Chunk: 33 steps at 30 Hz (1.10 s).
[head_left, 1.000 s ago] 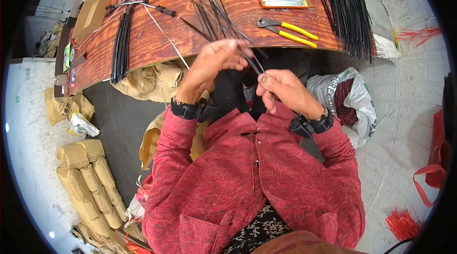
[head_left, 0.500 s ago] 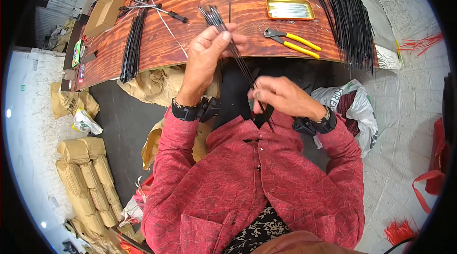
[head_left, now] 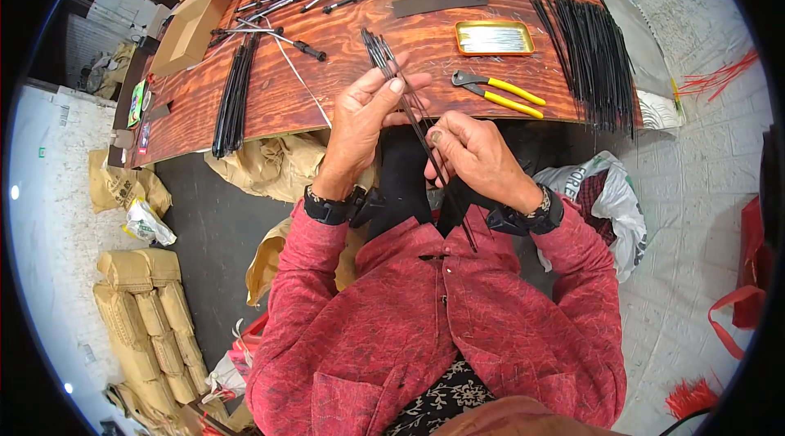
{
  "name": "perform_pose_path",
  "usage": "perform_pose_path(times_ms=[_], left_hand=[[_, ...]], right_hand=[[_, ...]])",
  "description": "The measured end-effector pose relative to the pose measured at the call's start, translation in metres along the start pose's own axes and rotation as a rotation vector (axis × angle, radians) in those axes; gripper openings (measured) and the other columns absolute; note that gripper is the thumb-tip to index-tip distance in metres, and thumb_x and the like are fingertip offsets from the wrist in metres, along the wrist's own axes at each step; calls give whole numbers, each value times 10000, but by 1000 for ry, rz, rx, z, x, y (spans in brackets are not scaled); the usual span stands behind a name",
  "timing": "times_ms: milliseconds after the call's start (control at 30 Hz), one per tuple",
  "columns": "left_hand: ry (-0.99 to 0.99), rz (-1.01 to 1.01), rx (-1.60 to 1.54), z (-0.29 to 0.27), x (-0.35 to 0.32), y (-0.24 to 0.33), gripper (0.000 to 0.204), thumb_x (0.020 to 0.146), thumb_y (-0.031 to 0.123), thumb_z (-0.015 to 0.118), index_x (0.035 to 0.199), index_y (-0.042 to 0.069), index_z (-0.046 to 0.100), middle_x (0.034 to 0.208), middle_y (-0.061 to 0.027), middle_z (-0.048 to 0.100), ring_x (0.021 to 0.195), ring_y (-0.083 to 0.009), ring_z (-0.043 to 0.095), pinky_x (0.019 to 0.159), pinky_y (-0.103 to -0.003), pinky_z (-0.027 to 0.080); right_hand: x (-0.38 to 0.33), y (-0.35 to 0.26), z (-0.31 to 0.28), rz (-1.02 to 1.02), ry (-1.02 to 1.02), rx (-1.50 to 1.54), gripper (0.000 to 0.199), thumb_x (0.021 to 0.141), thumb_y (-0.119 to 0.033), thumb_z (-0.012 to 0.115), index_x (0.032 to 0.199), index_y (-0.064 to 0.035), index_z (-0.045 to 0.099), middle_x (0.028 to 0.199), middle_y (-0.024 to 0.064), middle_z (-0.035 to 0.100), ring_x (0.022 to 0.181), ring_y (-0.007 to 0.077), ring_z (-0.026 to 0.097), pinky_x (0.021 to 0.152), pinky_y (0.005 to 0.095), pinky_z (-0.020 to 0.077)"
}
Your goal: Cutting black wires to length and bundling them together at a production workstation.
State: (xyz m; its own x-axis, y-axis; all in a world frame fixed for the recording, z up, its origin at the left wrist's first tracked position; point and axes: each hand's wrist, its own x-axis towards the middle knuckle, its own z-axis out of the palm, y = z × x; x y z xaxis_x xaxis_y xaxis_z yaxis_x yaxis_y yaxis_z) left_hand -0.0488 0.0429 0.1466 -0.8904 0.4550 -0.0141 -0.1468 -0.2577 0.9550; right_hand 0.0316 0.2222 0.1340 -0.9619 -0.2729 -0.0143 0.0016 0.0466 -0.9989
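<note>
Over wooden bench (head_left: 327, 93), left hand (head_left: 368, 121) and right hand (head_left: 474, 154) grip black rods (head_left: 409, 105).

I see a red long-sleeved shirt with a faint mottled weave, buttoned down the front, chest pockets on both sides. A black wristwatch (head_left: 331, 207) sits above the left hand (head_left: 365, 121); a beaded bracelet and dark band (head_left: 540, 211) circle the wrist above the right hand (head_left: 478, 156). Black floral-patterned cloth shows nearest me.

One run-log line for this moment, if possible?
left hand: holds black rod bundle | right hand: grips same bundle lower | pliers: on wooden table, untouched
</note>
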Motion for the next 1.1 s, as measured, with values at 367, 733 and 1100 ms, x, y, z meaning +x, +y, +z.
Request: perform_pose_path(times_ms=[367, 733, 1100], left_hand=[[-40, -3, 38, -7, -2, -2, 428, 984, 212, 597, 1335, -27, 544, 1184, -148, 669, 963, -176, 679, 807, -301, 572], [-31, 9, -18, -3, 1, 0, 428, 985, 221, 596, 1328, -29, 543, 1168, -144, 674, 956, -178, 680, 795, -307, 581], [-11, 35, -7, 0, 0, 1, 440, 983, 240, 600, 1330, -22, 541, 1149, -136, 683, 949, -175, 681, 790, -303, 581]], right_hand=[[1, 1, -3, -159, 203, -89, 194, 1017, -104, 474, 924, 38, 567, 722, 104, 677, 606, 144, 660, 548, 257, 518], [-3, 7, 5, -238, 242, -319, 127, 985, -63, 515, 916, 30, 567, 709, 112, 677, 593, 157, 670, 541, 266, 519], [-3, 10, 8, -268, 272, -370, 115, 977, -52, 518, 910, 30, 563, 688, 114, 674, 571, 157, 664, 510, 269, 501]])
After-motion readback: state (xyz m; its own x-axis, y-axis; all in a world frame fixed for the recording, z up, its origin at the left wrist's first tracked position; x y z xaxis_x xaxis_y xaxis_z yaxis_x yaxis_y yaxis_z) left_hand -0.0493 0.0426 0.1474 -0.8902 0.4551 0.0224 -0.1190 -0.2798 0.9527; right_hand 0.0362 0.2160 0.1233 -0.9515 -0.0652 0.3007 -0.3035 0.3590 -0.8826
